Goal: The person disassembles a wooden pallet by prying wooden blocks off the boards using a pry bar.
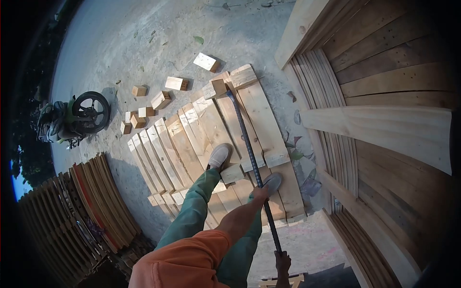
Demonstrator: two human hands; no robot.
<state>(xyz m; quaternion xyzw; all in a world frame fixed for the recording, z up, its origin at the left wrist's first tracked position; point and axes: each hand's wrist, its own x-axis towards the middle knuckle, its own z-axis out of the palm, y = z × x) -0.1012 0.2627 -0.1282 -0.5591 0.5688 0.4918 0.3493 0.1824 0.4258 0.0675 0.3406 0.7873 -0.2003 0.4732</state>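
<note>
My left hand (260,193) is closed around the middle of a long dark ribbed pry bar (246,139). Lower down, near the bar's bottom end, my right hand (283,261) grips it too. The bar's far tip rests against a wooden block (218,88) at the upper edge of a wooden pallet (201,125). That pallet lies flat on the ground, with spaced boards and blocks on it. Both my shoes (220,156) stand on the pallet, one on either side of a middle row of blocks.
Several loose wooden blocks (176,83) lie on the concrete beyond the pallet. Tall stacked pallets (379,120) rise close on the right. Another stack of pallets (91,201) stands at lower left. A motorcycle (86,113) is parked at far left. Dry leaves (296,154) litter the ground.
</note>
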